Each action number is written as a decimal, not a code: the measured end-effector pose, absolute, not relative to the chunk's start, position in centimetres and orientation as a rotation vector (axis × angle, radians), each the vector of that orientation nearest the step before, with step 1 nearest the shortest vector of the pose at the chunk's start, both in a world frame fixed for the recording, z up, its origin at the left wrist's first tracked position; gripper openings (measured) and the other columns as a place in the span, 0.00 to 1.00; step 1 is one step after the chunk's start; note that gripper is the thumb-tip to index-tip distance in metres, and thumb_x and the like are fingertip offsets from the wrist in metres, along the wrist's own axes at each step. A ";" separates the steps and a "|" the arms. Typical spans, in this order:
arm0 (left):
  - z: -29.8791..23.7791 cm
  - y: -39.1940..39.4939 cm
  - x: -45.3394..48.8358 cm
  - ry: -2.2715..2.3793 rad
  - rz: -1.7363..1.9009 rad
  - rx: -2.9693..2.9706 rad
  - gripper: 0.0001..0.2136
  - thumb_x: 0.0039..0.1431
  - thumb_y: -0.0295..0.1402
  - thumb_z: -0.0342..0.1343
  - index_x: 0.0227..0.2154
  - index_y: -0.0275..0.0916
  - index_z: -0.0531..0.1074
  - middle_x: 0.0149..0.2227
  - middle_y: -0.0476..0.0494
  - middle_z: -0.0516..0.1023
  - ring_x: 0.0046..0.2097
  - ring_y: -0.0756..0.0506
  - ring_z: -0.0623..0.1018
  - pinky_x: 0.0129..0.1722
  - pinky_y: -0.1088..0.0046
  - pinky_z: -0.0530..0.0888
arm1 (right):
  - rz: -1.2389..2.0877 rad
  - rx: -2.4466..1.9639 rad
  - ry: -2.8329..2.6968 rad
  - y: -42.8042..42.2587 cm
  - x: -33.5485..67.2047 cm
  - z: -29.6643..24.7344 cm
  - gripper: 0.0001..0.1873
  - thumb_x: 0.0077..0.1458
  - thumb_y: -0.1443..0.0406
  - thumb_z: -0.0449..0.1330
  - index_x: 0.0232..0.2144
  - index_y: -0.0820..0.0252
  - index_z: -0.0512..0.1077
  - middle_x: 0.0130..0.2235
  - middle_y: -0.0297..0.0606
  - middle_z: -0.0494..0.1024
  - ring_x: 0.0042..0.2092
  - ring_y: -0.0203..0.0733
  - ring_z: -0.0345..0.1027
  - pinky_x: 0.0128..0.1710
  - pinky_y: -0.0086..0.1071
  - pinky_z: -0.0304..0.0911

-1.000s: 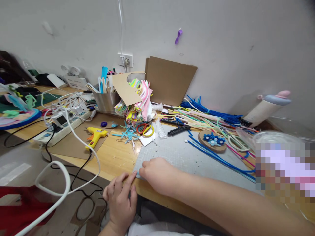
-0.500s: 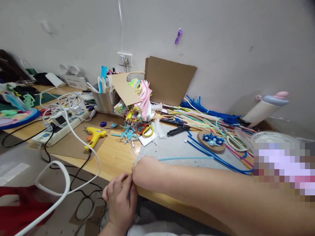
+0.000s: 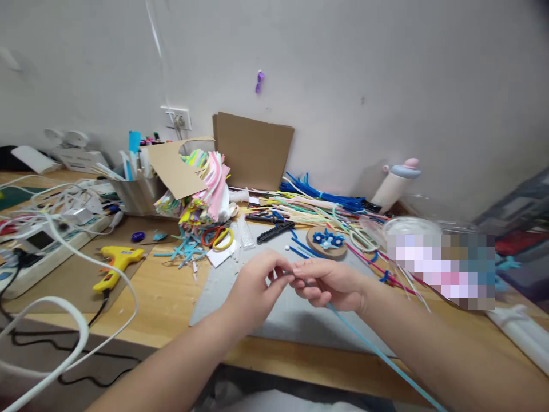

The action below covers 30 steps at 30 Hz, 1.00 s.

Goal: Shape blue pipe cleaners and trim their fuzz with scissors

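head view: our left hand (image 3: 257, 286) and right hand (image 3: 330, 283), each grip narrow, pinch one end of a light blue stem (image 3: 381, 353) above the table (image 3: 171, 309); its tail trails past the edge. holding both pinches close together helps us work it without kinks.

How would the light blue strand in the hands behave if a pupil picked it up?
The light blue strand is probably fairly stiff, since it runs almost straight out from the right hand. It should feel light, being so thin.
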<state>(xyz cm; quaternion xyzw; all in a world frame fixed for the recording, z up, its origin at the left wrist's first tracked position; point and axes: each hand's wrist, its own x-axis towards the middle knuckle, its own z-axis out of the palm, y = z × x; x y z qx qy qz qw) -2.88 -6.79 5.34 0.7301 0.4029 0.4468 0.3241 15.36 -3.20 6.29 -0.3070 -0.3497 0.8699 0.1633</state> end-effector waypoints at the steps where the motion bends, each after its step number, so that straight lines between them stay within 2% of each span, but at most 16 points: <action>1: 5.5 -5.5 -1.7 1.038 1.153 1.784 0.01 0.53 0.30 0.55 0.29 0.38 0.70 0.30 0.47 0.73 0.33 0.49 0.71 0.34 0.73 0.67 | 2.416 -0.864 -0.950 -2.9 16.3 6.0 0.07 0.50 0.66 0.60 0.32 0.64 0.67 0.27 0.29 0.64 0.20 0.22 0.52 0.13 0.14 0.40; 3: 5.3 -3.2 0.4 0.929 1.055 1.458 0.03 0.50 0.30 0.58 0.28 0.37 0.70 0.28 0.48 0.73 0.31 0.50 0.72 0.32 0.74 0.67 | 2.279 -0.845 -0.909 -2.2 18.0 5.3 0.06 0.50 0.68 0.61 0.32 0.64 0.67 0.28 0.31 0.65 0.21 0.22 0.53 0.14 0.14 0.42; 8: 3.1 -0.2 3.3 0.906 0.909 1.318 0.09 0.46 0.35 0.61 0.27 0.34 0.71 0.24 0.48 0.74 0.24 0.52 0.70 0.23 0.77 0.65 | 2.104 -0.862 -0.879 -1.1 20.2 2.4 0.09 0.47 0.69 0.63 0.32 0.64 0.67 0.28 0.30 0.65 0.21 0.22 0.54 0.14 0.14 0.44; 13: 0.9 -0.1 3.5 0.920 0.827 1.192 0.12 0.42 0.36 0.65 0.24 0.33 0.70 0.21 0.49 0.74 0.21 0.54 0.69 0.23 0.78 0.65 | 2.041 -0.890 -0.909 -1.0 20.3 0.0 0.13 0.45 0.66 0.65 0.31 0.62 0.65 0.26 0.28 0.66 0.21 0.23 0.55 0.15 0.15 0.45; 17: 0.4 -0.3 2.8 0.897 0.781 1.037 0.12 0.43 0.35 0.65 0.25 0.33 0.69 0.22 0.48 0.74 0.23 0.53 0.71 0.26 0.78 0.68 | 1.966 -0.950 -1.022 -1.4 19.9 -0.5 0.15 0.44 0.62 0.65 0.31 0.63 0.65 0.25 0.30 0.69 0.20 0.25 0.57 0.14 0.18 0.47; 23: 0.4 -0.1 2.4 0.909 0.797 0.809 0.08 0.45 0.29 0.64 0.23 0.33 0.69 0.20 0.49 0.73 0.22 0.55 0.72 0.25 0.82 0.70 | 1.619 -1.051 -1.169 -1.8 18.9 -1.2 0.15 0.45 0.58 0.64 0.29 0.61 0.65 0.22 0.26 0.68 0.17 0.26 0.54 0.12 0.20 0.45; 26: 0.2 -0.1 2.5 0.900 0.820 0.722 0.06 0.47 0.26 0.62 0.23 0.33 0.70 0.20 0.49 0.73 0.22 0.55 0.72 0.26 0.83 0.72 | 1.492 -1.065 -1.216 -2.1 18.3 -1.9 0.12 0.46 0.60 0.62 0.30 0.61 0.65 0.23 0.25 0.67 0.18 0.26 0.55 0.16 0.22 0.50; 30: 0.2 -0.2 2.8 0.861 0.882 0.649 0.03 0.50 0.24 0.59 0.24 0.33 0.70 0.21 0.49 0.73 0.23 0.56 0.72 0.27 0.84 0.72 | 1.205 -1.052 -1.353 -2.7 17.5 -2.8 0.10 0.47 0.64 0.61 0.33 0.60 0.66 0.29 0.30 0.69 0.29 0.31 0.62 0.29 0.26 0.59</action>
